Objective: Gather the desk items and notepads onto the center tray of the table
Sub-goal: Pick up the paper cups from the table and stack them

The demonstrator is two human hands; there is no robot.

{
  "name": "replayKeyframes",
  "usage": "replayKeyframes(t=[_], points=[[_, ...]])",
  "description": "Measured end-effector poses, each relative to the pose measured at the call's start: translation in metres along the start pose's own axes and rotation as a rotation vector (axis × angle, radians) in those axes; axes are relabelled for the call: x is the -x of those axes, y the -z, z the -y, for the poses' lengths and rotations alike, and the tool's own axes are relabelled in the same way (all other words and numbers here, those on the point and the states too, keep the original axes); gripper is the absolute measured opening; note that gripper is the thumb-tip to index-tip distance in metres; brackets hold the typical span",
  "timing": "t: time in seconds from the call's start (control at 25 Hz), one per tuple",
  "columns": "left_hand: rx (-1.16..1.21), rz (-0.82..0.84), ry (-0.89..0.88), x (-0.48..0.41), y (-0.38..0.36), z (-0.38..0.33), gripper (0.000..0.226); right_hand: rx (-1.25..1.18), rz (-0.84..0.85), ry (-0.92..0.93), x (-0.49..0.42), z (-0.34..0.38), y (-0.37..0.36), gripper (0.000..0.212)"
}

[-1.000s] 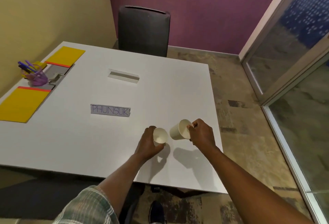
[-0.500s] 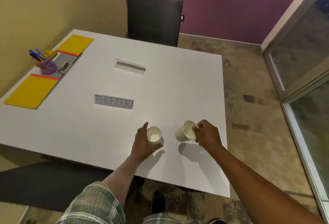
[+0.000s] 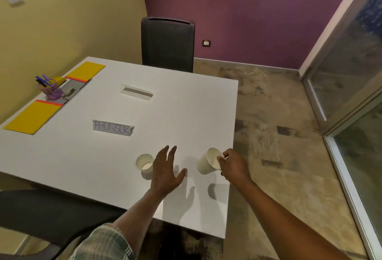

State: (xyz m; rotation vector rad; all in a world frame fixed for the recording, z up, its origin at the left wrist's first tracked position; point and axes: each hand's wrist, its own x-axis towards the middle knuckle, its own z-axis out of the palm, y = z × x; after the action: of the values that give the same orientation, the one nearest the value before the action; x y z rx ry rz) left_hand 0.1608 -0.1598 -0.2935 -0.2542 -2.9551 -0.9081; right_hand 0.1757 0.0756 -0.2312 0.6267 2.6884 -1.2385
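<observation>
Our left hand (image 3: 166, 172) hovers with fingers spread, grip empty, just beside an upright paper cup (image 3: 145, 163) on the white surface (image 3: 186, 115); our right hand (image 3: 233, 165) pinches a tilted cup (image 3: 207, 163). Notepads (image 3: 31, 117) flank the far-left tray (image 3: 71, 90).

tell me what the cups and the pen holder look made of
Cups: likely paper, matte off-white, thin walls with a rolled rim. Pen holder: looks like translucent purple plastic, since light passes through it; too small to be sure.
</observation>
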Motion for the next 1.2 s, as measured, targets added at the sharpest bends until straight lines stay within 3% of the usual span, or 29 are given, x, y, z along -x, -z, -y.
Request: replayKeyframes(t=[0.28,0.48,0.72,1.0,1.2], points=[[-0.082,0.226,-0.01,0.007,-0.091,-0.109,0.075,0.081,-0.116,0.018,-0.005,-0.076,0.106,0.01],[-0.06,0.248,-0.007,-0.027,-0.122,-0.17,0.073,0.082,-0.18,0.024,-0.029,-0.099,0.165,0.011],[-0.055,0.276,0.067,-0.073,-0.138,-0.194,0.076,0.084,-0.151,0.048,-0.079,-0.102,0.195,0.015],[-0.084,0.27,0.19,-0.195,-0.175,-0.201,0.071,0.101,-0.088,0.127,-0.223,-0.077,0.222,0.023],[-0.15,0.39,0.294,-0.302,-0.197,-0.203,0.076,0.22,-0.069,0.192,-0.346,-0.044,0.24,0.021]])
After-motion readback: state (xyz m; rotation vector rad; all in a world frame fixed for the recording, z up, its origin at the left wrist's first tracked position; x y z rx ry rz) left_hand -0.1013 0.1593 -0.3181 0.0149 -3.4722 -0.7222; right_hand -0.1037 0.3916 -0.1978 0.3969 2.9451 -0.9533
